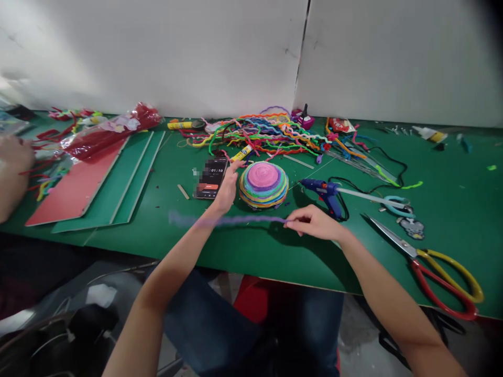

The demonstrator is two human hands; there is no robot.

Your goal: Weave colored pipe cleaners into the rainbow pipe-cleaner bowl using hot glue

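Between the thumb and fingers of my right hand point(310, 221), one end of a fuzzy purple pipe cleaner point(251, 219) is pinched. It stretches left across my left forearm, and its far end is blurred. A round dome point(264, 183) ringed with coloured pipe cleaners, pink on top, sits on the table just beyond. At its left side is my left hand point(228, 187), fingers extended and holding nothing; whether it touches the dome I cannot tell. Partly behind that hand lies a phone point(208, 180) with a timer on its screen.
A blue glue gun point(324, 192) and large scissors point(416, 254) lie to the right on the green table point(251, 246). Loose pipe cleaners point(267, 131) are heaped along the wall. Red and green boards point(94, 188) lie left, near another person's arm point(13, 173).
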